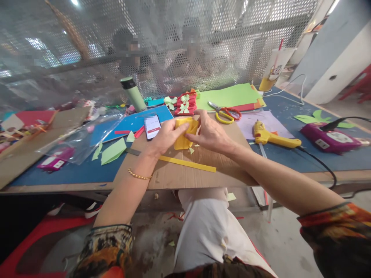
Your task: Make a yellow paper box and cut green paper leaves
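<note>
Over a brown cardboard sheet [171,177], both of my hands hold a folded piece of yellow paper [182,141]. My left hand [167,137] grips its left side, with the thumb lying across the front. On the right side, my right hand [211,132] has its thumb and fingers around the edge. Just below lies a long yellow paper strip [188,163] with small pale green scraps near it. A phone [152,126] with a lit screen rests left of the yellow paper. Red bundles with pale green paper bows [185,104] lie behind my hands.
Scissors [224,114] and a yellow glue gun [272,137] lie to the right, near a purple power socket [333,137]. Green paper sheets [228,96], a drink cup [275,69] and a green bottle [133,94] stand or lie behind. Beyond is a perforated metal screen [162,38].
</note>
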Available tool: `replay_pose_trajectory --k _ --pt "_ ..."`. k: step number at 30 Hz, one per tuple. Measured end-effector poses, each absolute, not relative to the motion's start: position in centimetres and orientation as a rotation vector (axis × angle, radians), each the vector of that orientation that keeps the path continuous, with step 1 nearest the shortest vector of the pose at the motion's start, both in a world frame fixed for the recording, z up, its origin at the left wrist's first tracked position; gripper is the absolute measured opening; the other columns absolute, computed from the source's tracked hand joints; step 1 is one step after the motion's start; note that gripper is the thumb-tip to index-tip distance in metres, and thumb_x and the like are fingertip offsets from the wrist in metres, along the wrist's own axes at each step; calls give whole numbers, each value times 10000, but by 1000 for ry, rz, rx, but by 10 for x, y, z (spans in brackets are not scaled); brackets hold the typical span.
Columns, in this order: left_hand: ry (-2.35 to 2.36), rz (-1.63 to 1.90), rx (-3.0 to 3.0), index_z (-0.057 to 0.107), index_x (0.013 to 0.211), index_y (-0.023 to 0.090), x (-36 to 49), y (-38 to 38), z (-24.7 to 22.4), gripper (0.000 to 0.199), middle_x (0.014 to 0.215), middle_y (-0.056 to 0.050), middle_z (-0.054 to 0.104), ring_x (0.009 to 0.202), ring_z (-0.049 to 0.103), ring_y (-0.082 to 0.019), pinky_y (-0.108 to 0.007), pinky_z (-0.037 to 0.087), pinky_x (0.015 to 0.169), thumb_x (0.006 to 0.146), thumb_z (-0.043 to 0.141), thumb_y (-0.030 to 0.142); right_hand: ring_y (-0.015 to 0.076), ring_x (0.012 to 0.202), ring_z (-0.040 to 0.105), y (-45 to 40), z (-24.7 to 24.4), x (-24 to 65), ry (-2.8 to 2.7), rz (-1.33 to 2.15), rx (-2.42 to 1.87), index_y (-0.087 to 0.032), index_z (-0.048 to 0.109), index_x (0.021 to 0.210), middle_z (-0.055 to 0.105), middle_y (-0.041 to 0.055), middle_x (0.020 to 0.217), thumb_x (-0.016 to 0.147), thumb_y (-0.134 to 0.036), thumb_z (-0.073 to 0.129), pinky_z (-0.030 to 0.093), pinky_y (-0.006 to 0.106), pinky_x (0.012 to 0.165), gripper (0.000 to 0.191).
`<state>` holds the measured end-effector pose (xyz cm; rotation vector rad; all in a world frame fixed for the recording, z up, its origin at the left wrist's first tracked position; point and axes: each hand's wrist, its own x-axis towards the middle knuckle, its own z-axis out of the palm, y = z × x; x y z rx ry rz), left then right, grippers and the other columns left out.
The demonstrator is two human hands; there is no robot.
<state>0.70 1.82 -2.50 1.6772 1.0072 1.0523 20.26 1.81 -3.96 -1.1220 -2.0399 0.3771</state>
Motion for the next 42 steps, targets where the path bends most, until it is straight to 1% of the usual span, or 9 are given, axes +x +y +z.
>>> replay_pose_trajectory --k 9,18,20,22,24,28,33,39,42 --pt "1008 1147 1423 780 1007 143 16 18 -27 583 977 -63 817 849 746 -204 -345 636 796 531 1051 343 284 935 712 23 -33 205 -1985 686 -1108 -172 521 1330 720 117 1089 730 -302 623 604 484 877 622" --pt "1239 1413 1393 757 855 154 15 18 -13 269 843 2 761 785 710 -161 -344 634 827 682 962 136 239 844 697 20 -32 211 -2037 634 -1034 -159 576 1403 757 89 1040 904 -417 687 575 404 787 573" --pt "1320 1526 1492 765 905 146 1 18 0 261 895 0 782 888 741 -173 -346 641 925 720 945 109 224 809 676 17 -26 214 -2084 547 -1071 -171 662 1283 759 77 967 959 -457 678 543 377 764 433" --pt "1407 1659 1517 766 1007 115 -14 19 15 264 995 -19 815 1006 760 -196 -362 639 995 788 914 114 199 745 633 12 -17 216 -2190 424 -1120 -191 721 1005 725 57 831 988 -412 656 486 351 727 231" --pt "1484 1792 1486 757 1074 75 -26 21 25 263 1064 -41 825 1085 768 -225 -380 636 1023 840 873 111 170 649 566 3 -6 215 -2367 339 -1187 -209 678 779 649 29 682 993 -365 653 414 330 673 266" --pt "1559 1866 1417 776 1029 108 -35 29 22 282 1016 -55 827 1031 789 -251 -411 667 988 769 886 110 170 639 586 -25 10 208 -2837 328 -1286 -209 704 737 684 49 698 1008 -403 681 329 320 637 334" --pt "1456 1761 1466 761 882 146 -29 37 6 187 929 -80 796 934 778 -240 -380 661 902 730 869 161 208 776 660 -39 4 197 -2989 337 -1400 -208 657 830 754 70 863 909 -291 734 334 317 647 138" --pt "1523 1709 1418 721 805 151 -24 42 2 162 892 -88 792 892 761 -231 -381 635 889 707 850 161 133 654 473 -24 5 201 -2882 775 -1519 -216 509 631 526 -32 673 848 -224 734 332 301 611 312" --pt "1465 1696 1447 708 790 158 -24 48 -4 175 859 -81 773 907 756 -242 -386 632 880 695 853 182 129 651 477 -16 7 218 -2785 812 -1558 -209 560 648 531 -42 663 838 -209 731 338 299 614 256"
